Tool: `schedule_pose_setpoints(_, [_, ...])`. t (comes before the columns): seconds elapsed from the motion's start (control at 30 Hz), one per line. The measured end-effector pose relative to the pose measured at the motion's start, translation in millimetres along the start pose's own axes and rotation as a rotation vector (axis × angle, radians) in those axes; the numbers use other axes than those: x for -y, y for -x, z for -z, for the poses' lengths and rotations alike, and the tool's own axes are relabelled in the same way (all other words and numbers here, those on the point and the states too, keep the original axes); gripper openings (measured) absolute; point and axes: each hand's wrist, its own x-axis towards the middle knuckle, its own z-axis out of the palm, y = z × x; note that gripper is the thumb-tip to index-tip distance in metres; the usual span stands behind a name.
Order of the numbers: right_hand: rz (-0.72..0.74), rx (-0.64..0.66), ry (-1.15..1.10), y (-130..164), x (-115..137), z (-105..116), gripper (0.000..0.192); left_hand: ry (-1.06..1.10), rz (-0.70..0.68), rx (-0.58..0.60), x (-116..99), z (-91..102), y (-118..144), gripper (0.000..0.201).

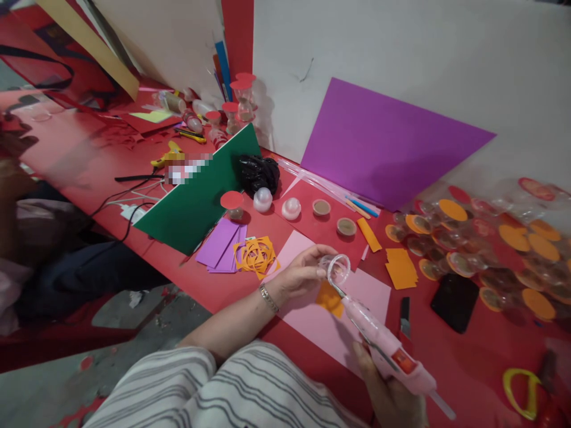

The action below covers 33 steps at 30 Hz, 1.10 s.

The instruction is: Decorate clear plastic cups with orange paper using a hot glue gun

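Left hand [303, 274] forward, right hand [390, 397] nearer

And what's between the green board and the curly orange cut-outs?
Purple paper pieces lie between the green board and the orange cut-outs, in the head view.

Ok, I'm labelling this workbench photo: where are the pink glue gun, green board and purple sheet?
Pink glue gun [379, 337]: head view, upper side of its body.
Green board [203, 195]: head view, middle of its face.
Purple sheet [379, 145]: head view, middle of its face.
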Motion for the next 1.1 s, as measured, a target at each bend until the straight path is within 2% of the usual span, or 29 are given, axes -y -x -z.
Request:
schedule_pose_setpoints(0.13, [0.01, -0.004, 0.01, 1, -5, 0, 0.03, 0.01, -0.008, -0.005, -3, -1.3, 1, 0.041])
schedule_pose_setpoints(0.37, [-0.047, -0.03, -0.027, 1, 3, -5, 0.028, 0.027, 0.002, -0.029, -3, -1.9, 2, 0.042])
schedule_pose_setpoints(0.67, [-0.001, -0.03, 0.002, -3, 3, 0, 0.026, 0.038, -0.021, 0.023, -3, -0.7, 1, 0.041])
schedule_pose_setpoints(0.8, [-0.039, -0.074, 0.007, -3, 7, -2, 0.029, 0.04, -0.018, 0.018, -3, -0.5, 1, 0.043])
schedule_pose_setpoints(0.87, [-0.026, -0.057, 0.026, -2, 5, -1, 0.031, 0.049, -0.018, 0.017, -3, -0.6, 1, 0.043])
schedule_pose_setpoints(0.97, [0.071, 0.031, 0.077, 0, -5, 2, 0.035, 0.049, -0.024, 0.018, -3, -1.0, 1, 0.043])
schedule_pose_setpoints(1.1, [0.087, 0.033, 0.134, 4, -11, 4, 0.033, 0.029, -0.018, -0.001, -3, -1.6, 2, 0.045])
